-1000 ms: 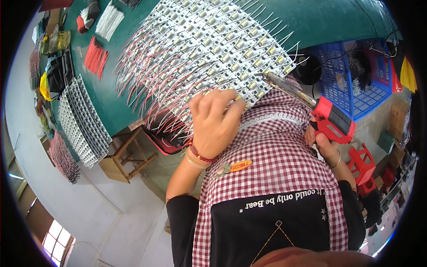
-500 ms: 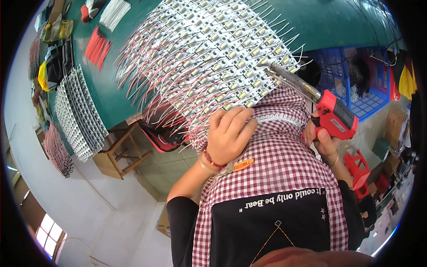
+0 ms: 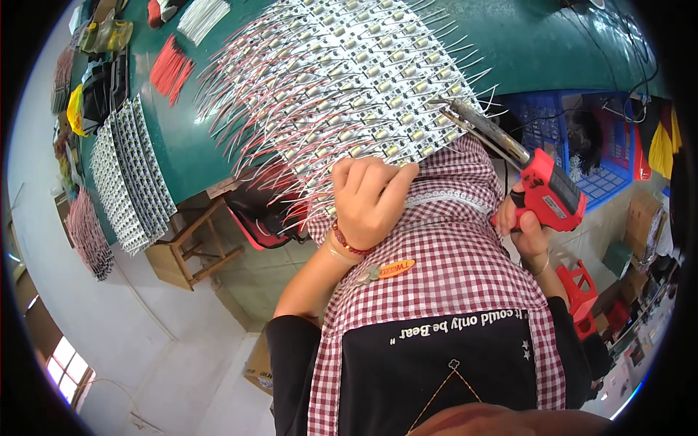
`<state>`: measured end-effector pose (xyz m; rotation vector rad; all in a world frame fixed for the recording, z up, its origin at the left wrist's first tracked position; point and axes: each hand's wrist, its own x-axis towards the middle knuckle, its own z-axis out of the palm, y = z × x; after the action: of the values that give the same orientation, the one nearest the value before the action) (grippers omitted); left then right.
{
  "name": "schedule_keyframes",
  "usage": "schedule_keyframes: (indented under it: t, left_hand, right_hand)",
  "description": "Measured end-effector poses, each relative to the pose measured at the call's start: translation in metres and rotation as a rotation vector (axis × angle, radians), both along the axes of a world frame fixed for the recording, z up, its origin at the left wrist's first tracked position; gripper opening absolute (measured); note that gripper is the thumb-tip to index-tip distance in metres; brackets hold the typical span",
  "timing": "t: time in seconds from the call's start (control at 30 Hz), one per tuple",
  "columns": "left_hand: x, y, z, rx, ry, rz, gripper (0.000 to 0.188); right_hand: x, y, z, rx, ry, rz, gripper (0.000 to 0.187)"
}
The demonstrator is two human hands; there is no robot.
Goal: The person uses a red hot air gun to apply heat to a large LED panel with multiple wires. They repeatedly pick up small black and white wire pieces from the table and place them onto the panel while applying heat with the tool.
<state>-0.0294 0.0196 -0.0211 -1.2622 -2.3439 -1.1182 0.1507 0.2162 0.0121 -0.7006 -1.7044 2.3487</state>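
A white panel of LED circuit boards (image 3: 385, 87) hangs over the near edge of the green table, with rows of small yellowish LEDs. Thin red and white wires (image 3: 247, 120) stick out along its left side; pale wire ends line its right. At the panel's near edge, my left hand (image 3: 369, 200) has its fingers curled over the border; its thumb is hidden. My right hand (image 3: 527, 227) grips a red soldering gun (image 3: 549, 190) by the handle. The gun's metal tip reaches over the panel's right part; I cannot tell whether it touches.
Bundles of red wires (image 3: 171, 69) and white wires (image 3: 203, 20) lie on the green table (image 3: 163, 145). More LED panels (image 3: 134, 178) stand at the left edge. On the right are a blue crate (image 3: 603, 185) and a red stool (image 3: 578, 291). A wooden stool (image 3: 190, 251) stands below.
My left hand has shifted slightly up and left, its fingers more bent at the panel edge. The soldering gun stays over the panel's right part. The whole view has shifted slightly.
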Motion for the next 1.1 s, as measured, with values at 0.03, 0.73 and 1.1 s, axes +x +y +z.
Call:
schedule_keyframes:
  t: [0.03, 0.73, 1.1]
  left_hand:
    - [0.000, -0.001, 0.002, 0.006, -0.001, 0.001, 0.025]
    - [-0.023, 0.008, 0.003, -0.069, -0.183, -0.143, 0.025]
    - [-0.020, 0.012, 0.003, -0.068, -0.197, -0.126, 0.025]
  right_hand:
    - [0.003, 0.001, 0.001, 0.002, -0.013, 0.001, 0.059]
    - [0.052, 0.003, -0.013, 0.254, -0.259, 0.222, 0.024]
    - [0.048, 0.002, -0.004, 0.458, -0.286, 0.282, 0.018]
